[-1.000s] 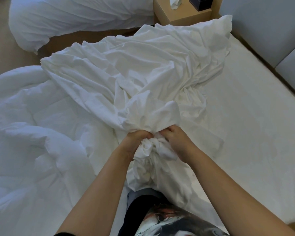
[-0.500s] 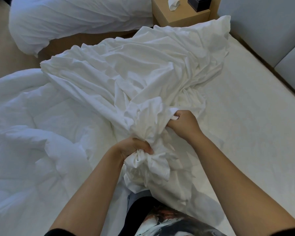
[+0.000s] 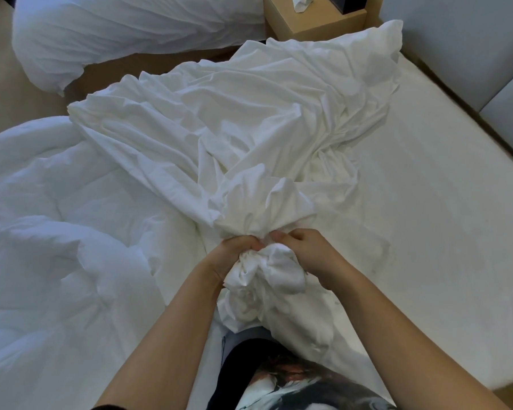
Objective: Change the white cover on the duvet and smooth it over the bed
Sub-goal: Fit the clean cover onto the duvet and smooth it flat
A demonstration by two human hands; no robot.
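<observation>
- Spanning the space under and to the right of your hands, the bed (image 3: 427, 202) lies bare, probably stripped so you can work the cover flat on it.
- Duvet (image 3: 57, 232): heaped left of your left hand, uncovered. Its outer edges run out of frame.
- White cover (image 3: 249, 128): fans away ahead of both hands and narrows to a gathered wad between them. Judged: you are bunching it to reach an opening or corner. Folds hide the seams, so which end this is cannot be told.
- Left hand (image 3: 231, 255), right hand (image 3: 311, 253): side by side, both clenched round the wad, fingertips buried in cloth.
- Bedside table (image 3: 314, 22): far beyond the hands, top cut off. The dark box (image 3: 347, 2) on it is unidentifiable.
</observation>
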